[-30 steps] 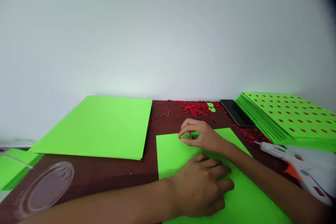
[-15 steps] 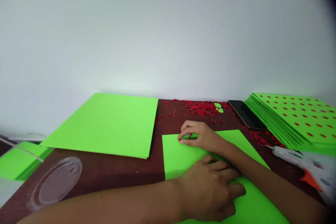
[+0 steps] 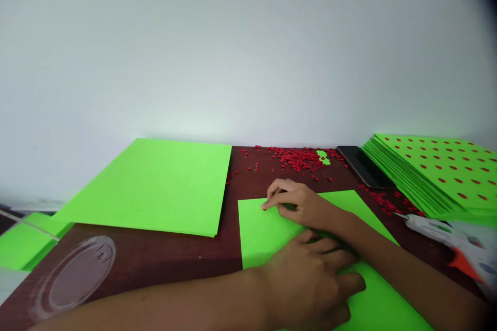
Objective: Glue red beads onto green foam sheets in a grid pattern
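Observation:
A green sheet (image 3: 254, 232) lies on the dark red table in front of me. My right hand (image 3: 295, 201) is over its upper left part, one fingertip pressing on a small red piece (image 3: 264, 209) that lies on the sheet; the other fingers are curled back. My left hand (image 3: 310, 279) rests lower on the same sheet, beside and partly below the right forearm, fingers spread and bent, with nothing seen in it. Many small red pieces (image 3: 298, 159) are heaped near the wall, with small green cut-outs (image 3: 322, 157) among them.
Large green sheets (image 3: 155, 186) lie left. Farther left are a clear round lid (image 3: 81, 271) and more green sheets (image 3: 25, 240). At right are a phone (image 3: 365, 166), a stack of red-dotted green sheets (image 3: 442, 165) and a white glue gun (image 3: 430, 228).
My right thumb has moved back from the red piece, and one fingertip now presses it on the sheet. The left hand has hardly moved. The view has shifted slightly.

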A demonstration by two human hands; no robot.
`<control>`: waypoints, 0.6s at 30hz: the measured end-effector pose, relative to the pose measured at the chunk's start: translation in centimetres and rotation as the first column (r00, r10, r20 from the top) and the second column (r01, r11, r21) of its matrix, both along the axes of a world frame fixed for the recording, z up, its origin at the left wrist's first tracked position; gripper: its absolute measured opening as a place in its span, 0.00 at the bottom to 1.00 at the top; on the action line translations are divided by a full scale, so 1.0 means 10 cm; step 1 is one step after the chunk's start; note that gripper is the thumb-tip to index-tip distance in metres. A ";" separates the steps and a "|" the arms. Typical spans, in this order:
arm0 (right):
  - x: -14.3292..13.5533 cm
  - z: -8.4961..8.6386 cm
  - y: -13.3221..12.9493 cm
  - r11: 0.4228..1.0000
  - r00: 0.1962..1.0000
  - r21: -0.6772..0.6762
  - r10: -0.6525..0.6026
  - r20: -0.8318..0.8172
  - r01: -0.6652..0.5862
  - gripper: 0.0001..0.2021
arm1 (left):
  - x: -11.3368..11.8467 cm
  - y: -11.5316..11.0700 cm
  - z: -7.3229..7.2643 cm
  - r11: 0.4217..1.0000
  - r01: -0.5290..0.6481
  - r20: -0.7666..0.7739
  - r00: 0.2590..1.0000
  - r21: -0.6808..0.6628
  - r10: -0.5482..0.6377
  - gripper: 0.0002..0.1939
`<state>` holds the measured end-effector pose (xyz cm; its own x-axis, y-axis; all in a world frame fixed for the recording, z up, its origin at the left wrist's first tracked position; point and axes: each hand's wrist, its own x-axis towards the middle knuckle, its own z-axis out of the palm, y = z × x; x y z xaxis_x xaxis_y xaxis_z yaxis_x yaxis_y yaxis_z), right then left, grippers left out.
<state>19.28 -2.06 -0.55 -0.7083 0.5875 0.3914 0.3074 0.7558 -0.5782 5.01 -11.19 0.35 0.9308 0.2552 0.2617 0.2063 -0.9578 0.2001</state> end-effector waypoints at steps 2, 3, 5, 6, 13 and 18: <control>0.02 -0.03 0.00 0.999 1.000 0.050 0.014 0.024 -0.016 0.19 | 0.00 0.00 0.01 1.000 -0.001 -0.001 1.000 -0.008 0.001 0.13; 0.02 -0.04 0.01 0.997 0.999 0.069 0.014 0.034 -0.017 0.19 | 0.00 0.00 0.01 1.000 -0.002 0.000 1.000 -0.010 0.002 0.13; 0.02 -0.04 0.00 0.995 0.999 0.100 0.006 0.052 -0.011 0.19 | 0.00 0.00 0.02 1.000 -0.003 0.003 1.000 -0.008 0.003 0.13; 0.02 -0.04 0.00 0.994 0.998 0.110 0.003 0.058 -0.010 0.19 | 0.00 0.00 0.02 1.000 -0.001 0.003 1.000 -0.007 0.001 0.13; 0.02 -0.05 0.00 0.992 0.999 0.123 0.001 0.054 -0.008 0.19 | 0.01 0.00 0.01 1.000 0.000 0.001 1.000 0.005 0.000 0.13; 0.02 -0.05 0.00 0.991 0.998 0.132 0.000 0.062 -0.008 0.18 | 0.01 0.00 0.01 1.000 -0.008 0.012 1.000 -0.002 0.008 0.12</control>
